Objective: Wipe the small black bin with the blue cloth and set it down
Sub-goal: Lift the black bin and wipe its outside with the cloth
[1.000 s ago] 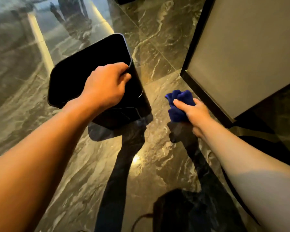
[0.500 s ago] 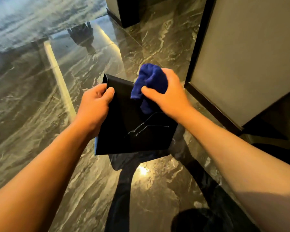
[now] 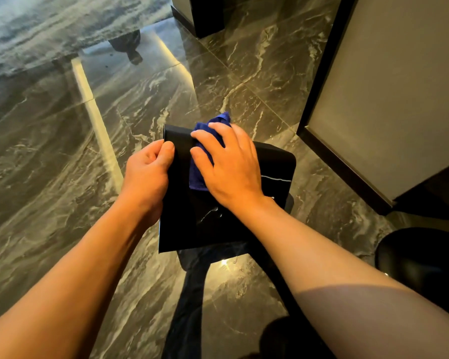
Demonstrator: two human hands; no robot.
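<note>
The left hand [image 3: 148, 174] grips the bin [image 3: 272, 167] by its left edge, holding it above the marble floor [image 3: 62, 151] (glossy, dark-veined). The right hand [image 3: 231, 164], fingers spread flat, presses the cloth [image 3: 200, 174] onto the bin's upturned side.

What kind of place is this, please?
Probably a lobby or corridor, perhaps a hotel: glossy dark marble floor with white veins, beige wall panel with black trim, small black bin being wiped.
</note>
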